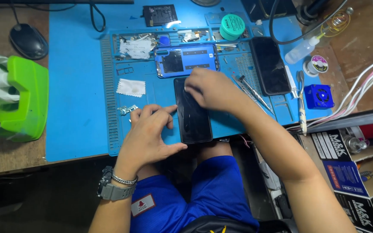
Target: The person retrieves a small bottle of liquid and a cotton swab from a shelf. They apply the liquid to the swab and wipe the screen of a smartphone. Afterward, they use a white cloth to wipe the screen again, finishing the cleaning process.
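Fingers of both hands are on the dark phone [192, 113], which lies flat near the front edge of the blue repair mat [78, 86], just in front of me. With my left hand [152, 131] I spread thumb and fingers wide against the phone's left edge and lower corner to steady it, gripping nothing; my right hand [212, 89] covers the top end with fingers curled down on the glass, though I cannot tell whether a tool sits under them. Pressing unevenly at the top could, I judge, make the phone skate toward the mat's edge and my lap, or stress the screen. Small metal parts [127, 109] lie loose just left of my left hand, and a careless sweep of the wrist would scatter them. A white cloth [131, 87] sits beyond them. Tweezers [251, 91] rest right of my right wrist, close enough to be nudged. Farther back lie a blue phone housing [186, 60], touching nothing I hold, a second dark phone [270, 64] to its right, and a green round tin [232, 26].
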